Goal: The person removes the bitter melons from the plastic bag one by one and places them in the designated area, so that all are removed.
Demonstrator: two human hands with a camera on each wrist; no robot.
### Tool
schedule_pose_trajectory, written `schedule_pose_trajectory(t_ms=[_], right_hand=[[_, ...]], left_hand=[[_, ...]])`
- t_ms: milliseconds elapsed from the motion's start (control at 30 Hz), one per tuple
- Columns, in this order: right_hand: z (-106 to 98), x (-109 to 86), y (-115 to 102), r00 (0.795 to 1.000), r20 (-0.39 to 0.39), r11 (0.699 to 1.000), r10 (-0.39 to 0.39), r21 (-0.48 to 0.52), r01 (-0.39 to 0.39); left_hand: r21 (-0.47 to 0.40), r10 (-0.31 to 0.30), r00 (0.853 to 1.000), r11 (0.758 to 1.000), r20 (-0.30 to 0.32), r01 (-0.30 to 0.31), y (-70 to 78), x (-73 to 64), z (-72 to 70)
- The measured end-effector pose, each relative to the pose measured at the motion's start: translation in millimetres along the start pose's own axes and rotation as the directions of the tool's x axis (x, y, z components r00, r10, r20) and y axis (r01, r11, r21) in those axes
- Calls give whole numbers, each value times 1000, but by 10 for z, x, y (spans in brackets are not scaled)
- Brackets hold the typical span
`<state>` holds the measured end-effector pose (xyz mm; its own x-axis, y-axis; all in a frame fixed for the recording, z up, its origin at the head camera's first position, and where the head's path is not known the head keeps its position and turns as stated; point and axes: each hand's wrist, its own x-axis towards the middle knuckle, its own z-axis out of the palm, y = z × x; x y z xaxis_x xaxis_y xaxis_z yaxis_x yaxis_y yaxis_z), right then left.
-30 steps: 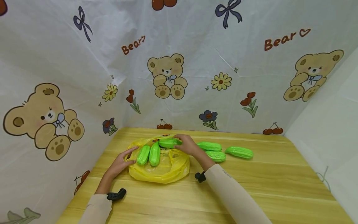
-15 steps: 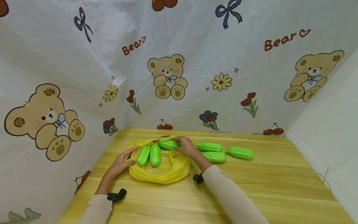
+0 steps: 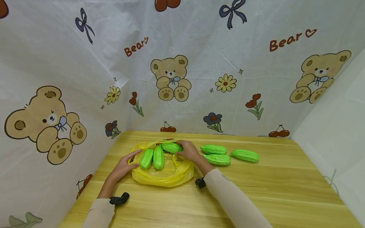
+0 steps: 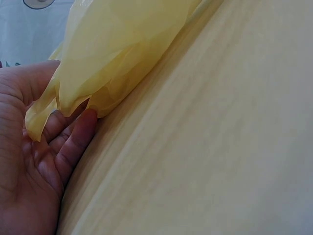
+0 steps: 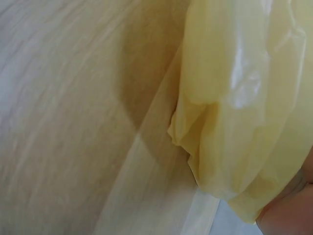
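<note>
A yellow plastic bag (image 3: pixel 159 181) lies on the table with its mouth spread. Two bright green bitter melons, the left one (image 3: pixel 146 159) and the right one (image 3: pixel 158 157), lie side by side inside it. My left hand (image 3: pixel 122 167) holds the bag's left edge with thumb and fingers apart; in the left wrist view, bag film (image 4: pixel 117 63) passes between them. At the back right of the opening, my right hand (image 3: pixel 189 151) grips the end of a third bitter melon (image 3: pixel 171 147). Film of the bag hides most of that hand in the right wrist view.
Right of the bag, two bitter melons, the back one (image 3: pixel 214 149) and the front one (image 3: pixel 218 159), lie close together. Another bitter melon (image 3: pixel 244 155) lies farther right on the wooden table (image 3: pixel 256 193). A bear-print curtain (image 3: pixel 196 117) stands behind the table.
My right hand has shifted slightly left and down with the third bitter melon, whose right end now tilts toward me. The left hand holds nearly still.
</note>
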<state>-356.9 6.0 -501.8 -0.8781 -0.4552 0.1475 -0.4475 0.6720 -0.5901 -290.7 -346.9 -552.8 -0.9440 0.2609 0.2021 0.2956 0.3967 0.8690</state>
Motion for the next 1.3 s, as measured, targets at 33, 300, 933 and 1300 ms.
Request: schedule_pose_trajectory(t_ms=[33, 300, 933, 1300], right_hand=[[5, 4, -5, 1000, -2, 1000, 6, -8, -6], [17, 4, -38, 999, 3, 997, 49, -58, -49], [-189, -110, -121, 999, -8, 998, -53, -26, 52], [-298, -247, -186, 995, -54, 996, -89, 11, 90]], left_hand=[[-1, 0, 1000, 1000, -1, 0, 3, 1, -2], [-5, -7, 1000, 1000, -1, 7, -4, -3, -4], [-22, 0, 1000, 1000, -2, 0, 0, 3, -1], [-23, -13, 1000, 1000, -14, 13, 32, -10, 27]])
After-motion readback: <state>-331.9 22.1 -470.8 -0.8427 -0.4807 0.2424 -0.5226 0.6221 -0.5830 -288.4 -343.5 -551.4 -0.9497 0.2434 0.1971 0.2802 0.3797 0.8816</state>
